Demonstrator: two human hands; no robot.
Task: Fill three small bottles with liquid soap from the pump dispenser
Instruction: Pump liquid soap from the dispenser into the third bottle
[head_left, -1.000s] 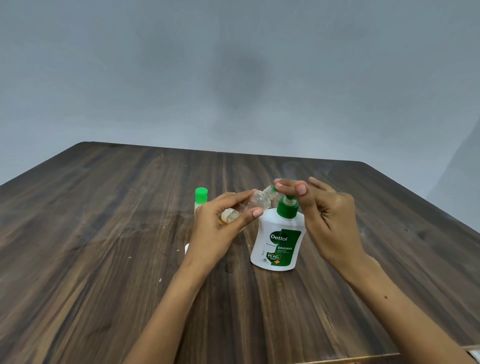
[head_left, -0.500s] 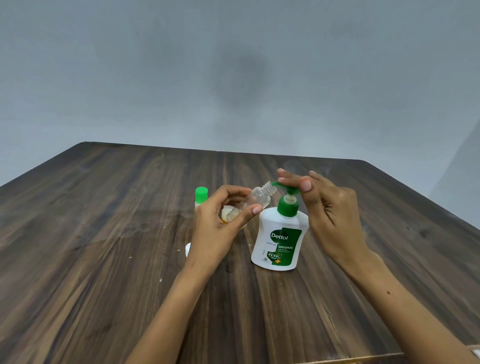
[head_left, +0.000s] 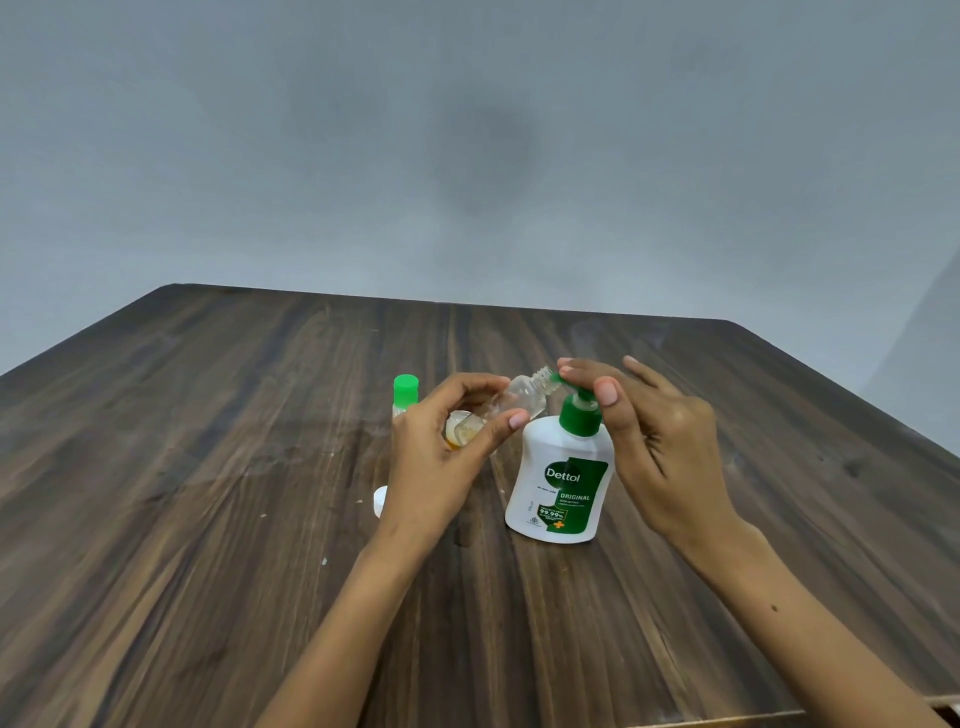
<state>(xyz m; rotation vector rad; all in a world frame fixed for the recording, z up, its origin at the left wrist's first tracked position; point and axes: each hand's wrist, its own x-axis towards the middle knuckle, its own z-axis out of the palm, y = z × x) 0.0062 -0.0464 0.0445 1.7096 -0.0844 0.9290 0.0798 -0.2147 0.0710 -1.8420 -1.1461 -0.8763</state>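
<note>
tabletop (head_left: 218, 467): dark wood grain, a few pale specks | dispenser (head_left: 558, 488): upright, centre | green-capped bottle (head_left: 405, 395): upright, farther left | white cap (head_left: 381, 501): partly hidden, near left

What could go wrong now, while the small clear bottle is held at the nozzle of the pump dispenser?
1. The left hand holds the small clear bottle tilted, with its narrow mouth at the nozzle of the pump dispenser. Soap may miss the mouth and run onto the table.
2. The right hand presses only the pump head; nothing steadies the dispenser body, so it may tip or slide.
3. The green-capped bottle stands close behind the left hand and could be knocked over.
</note>
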